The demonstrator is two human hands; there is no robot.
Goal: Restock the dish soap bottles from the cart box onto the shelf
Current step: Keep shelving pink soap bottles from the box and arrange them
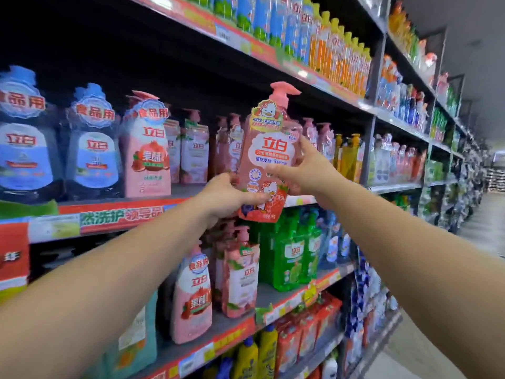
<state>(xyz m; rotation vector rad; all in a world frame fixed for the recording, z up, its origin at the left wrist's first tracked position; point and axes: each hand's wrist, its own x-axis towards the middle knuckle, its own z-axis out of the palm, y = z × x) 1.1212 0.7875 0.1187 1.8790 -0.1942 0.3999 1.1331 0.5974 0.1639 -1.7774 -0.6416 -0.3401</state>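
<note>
Both hands are on one pink pump bottle (269, 157), held up in front of the middle shelf (120, 207). The left hand (226, 196) grips it low on the left, thumb across the label near the base. The right hand (306, 168) holds its right side higher up, forefinger pointing up along the edge. So the hands are close together with the bottle between them — clamped from both sides, not touching each other.

The bottle stands nearly upright, pump at the top and tipped slightly right, label facing the camera. Its base hangs just below the shelf's front lip, near of it; the bottle rests on nothing.

What the next move likely turns on: the open spot lies straight beyond the bottle, farther in, between the pink bottles (191, 151) at left and the pink pump bottles (318, 138) at right. The long axis is already vertical, so no turning looks necessary — the base needs lifting over the lip, then pushing away from the person. The left hand, lower and under the weight, seems best placed to carry that lift, the right to steady the top.

The pump head sits close under the upper shelf (300, 73), so too high a lift may knock it there. The cart box is not in view.
</note>
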